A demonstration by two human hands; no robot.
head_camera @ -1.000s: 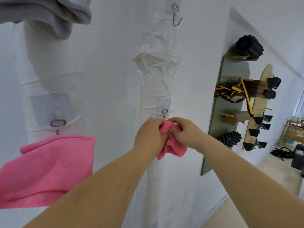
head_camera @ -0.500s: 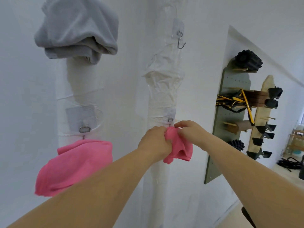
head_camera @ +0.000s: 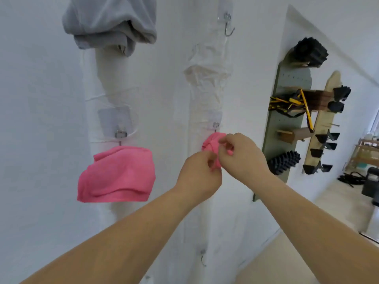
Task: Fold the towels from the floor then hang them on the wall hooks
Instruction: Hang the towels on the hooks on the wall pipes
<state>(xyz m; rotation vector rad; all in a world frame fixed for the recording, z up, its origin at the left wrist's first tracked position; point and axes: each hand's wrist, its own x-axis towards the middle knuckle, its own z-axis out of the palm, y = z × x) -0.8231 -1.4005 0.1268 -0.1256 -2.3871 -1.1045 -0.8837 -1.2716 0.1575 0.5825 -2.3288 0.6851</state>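
Note:
A small pink towel (head_camera: 211, 142) hangs bunched right under a metal wall hook (head_camera: 216, 125) on the right taped strip. My left hand (head_camera: 200, 175) pinches its lower edge from below. My right hand (head_camera: 241, 154) pinches the cloth from the right, and together the hands cover most of it. A larger pink towel (head_camera: 117, 174) hangs from the left middle hook (head_camera: 121, 134). A grey towel (head_camera: 110, 23) hangs bunched at the top left. One bare hook (head_camera: 228, 25) sits high on the right strip, another bare hook (head_camera: 203, 259) low down.
To the right, a green pegboard (head_camera: 287, 119) and a wooden board (head_camera: 322, 128) lean on the white wall, holding black tools and yellow straps. Black gear (head_camera: 371, 181) and cables lie on the light floor at the far right.
The view has shifted right and down. Both hands have moved slightly lower on the small pink towel, whose top now sits against the hook.

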